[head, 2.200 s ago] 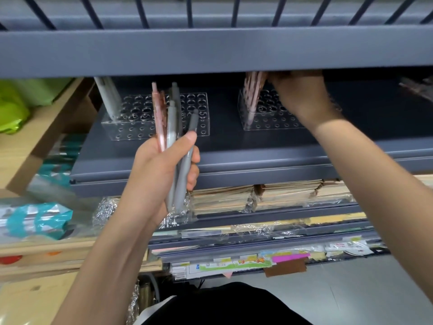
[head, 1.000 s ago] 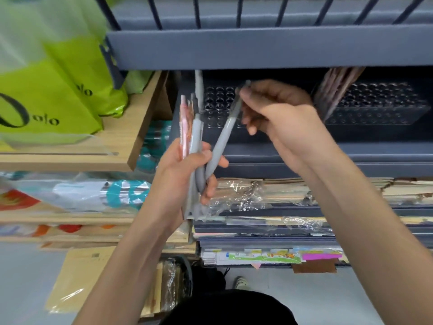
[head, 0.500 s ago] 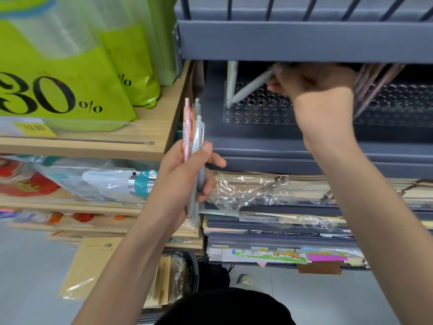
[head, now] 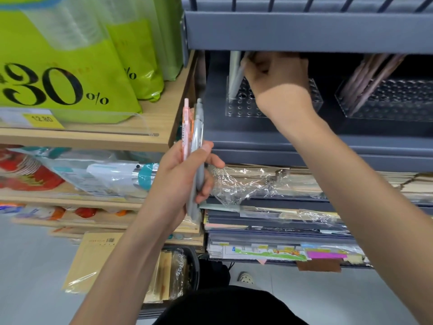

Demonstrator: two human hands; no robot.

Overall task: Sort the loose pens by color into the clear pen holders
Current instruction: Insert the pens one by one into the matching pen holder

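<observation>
A: What are our hands doing?

B: Our left hand (head: 185, 174) is closed around a bundle of pens (head: 195, 146), held upright in front of the shelves, with the thumb pressed across them. We can make out one pink pen (head: 185, 127) on the left of the bundle and grey ones beside it.

A: And the right one?

B: Our right hand (head: 276, 75) reaches into the grey shelf (head: 281, 139), up under the shelf board above. Its fingers are curled around a grey pen (head: 239, 77) that leans against the grey pens already standing at the far left corner of the left clear holder (head: 243, 106). We can't tell whether its tip sits in a hole.

A: Where are the other sorted pens?

B: A cluster of dark pinkish pens (head: 367, 78) leans in the right clear holder (head: 393, 99), well apart from our right hand on the same shelf.

A: What else is near?

B: To the left, green bags (head: 70, 66) printed with "30%" stand on a wooden shelf (head: 93, 139). Below the grey shelf, stacks of paper goods in clear wrap (head: 246, 181) lie just right of our left hand
</observation>
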